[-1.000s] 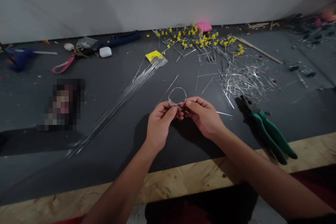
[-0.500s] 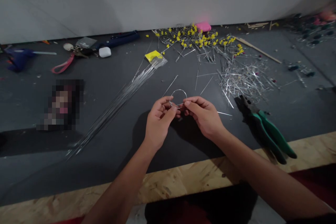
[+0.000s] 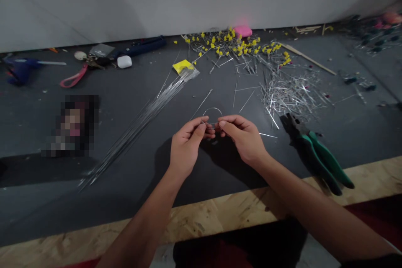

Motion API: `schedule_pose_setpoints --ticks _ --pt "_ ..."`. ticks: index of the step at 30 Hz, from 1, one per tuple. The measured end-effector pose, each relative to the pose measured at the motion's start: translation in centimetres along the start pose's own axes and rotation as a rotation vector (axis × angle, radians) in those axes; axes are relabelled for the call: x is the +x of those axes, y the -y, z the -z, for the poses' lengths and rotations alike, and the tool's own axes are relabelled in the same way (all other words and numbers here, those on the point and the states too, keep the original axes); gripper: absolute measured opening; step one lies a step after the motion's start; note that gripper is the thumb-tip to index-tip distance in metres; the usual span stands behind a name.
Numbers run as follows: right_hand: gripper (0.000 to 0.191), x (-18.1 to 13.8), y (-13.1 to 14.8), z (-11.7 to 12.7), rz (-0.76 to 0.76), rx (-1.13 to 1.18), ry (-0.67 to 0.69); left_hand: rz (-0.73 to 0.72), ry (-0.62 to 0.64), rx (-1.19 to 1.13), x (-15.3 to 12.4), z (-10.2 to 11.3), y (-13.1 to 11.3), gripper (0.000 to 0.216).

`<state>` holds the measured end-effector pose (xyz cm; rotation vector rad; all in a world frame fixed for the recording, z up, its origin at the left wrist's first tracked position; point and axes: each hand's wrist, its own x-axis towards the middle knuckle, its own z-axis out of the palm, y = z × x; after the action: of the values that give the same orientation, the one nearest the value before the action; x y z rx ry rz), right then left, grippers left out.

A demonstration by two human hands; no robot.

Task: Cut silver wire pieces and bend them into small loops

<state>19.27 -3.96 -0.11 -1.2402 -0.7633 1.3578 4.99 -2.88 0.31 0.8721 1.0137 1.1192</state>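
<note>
A thin metal wire bent into a loop (image 3: 212, 108) is held above the dark table by both hands. My left hand (image 3: 186, 144) pinches its left side between thumb and index finger. On the right side, my right hand (image 3: 244, 139) grips the wire in the same way, with the other fingers curled beneath. Fingertips hide parts of the loop's lower portion. A single straight wire (image 3: 201, 104) lies just beyond my left hand. To the right of my right hand rest pliers with green handles (image 3: 325, 157).
A bundle of long straight wires (image 3: 138, 127) lies to the left, near a yellow-labelled packet (image 3: 184, 67). Cut wire pieces (image 3: 292, 94) are heaped at right, behind the pliers. Yellow-tipped wires (image 3: 232, 46) and a pink lump (image 3: 243, 31) lie along the wall. Keys, a white case (image 3: 124, 62) and a blue glue gun (image 3: 21, 71) sit left.
My left hand has shifted slightly left and its thumb now presses on the wire where a twisted end showed before. My right hand has barely moved.
</note>
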Motion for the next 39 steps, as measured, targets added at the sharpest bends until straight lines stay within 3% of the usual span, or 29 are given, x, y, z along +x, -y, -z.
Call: schedule_pose_setpoints --ticks 18,27,39 --pt "0.013 0.0 -0.06 -0.04 0.008 -0.057 0.001 0.04 -0.011 -0.058 -0.19 -0.4 0.05 0.018" --pt "0.012 0.13 -0.36 -0.06 -0.034 0.102 0.047 0.083 -0.022 -0.136 0.03 -0.35 -0.17 0.018" --pt "0.009 0.23 -0.29 -0.05 -0.034 0.142 0.072 0.155 -0.039 -0.212 0.35 -0.26 -0.52 0.017"
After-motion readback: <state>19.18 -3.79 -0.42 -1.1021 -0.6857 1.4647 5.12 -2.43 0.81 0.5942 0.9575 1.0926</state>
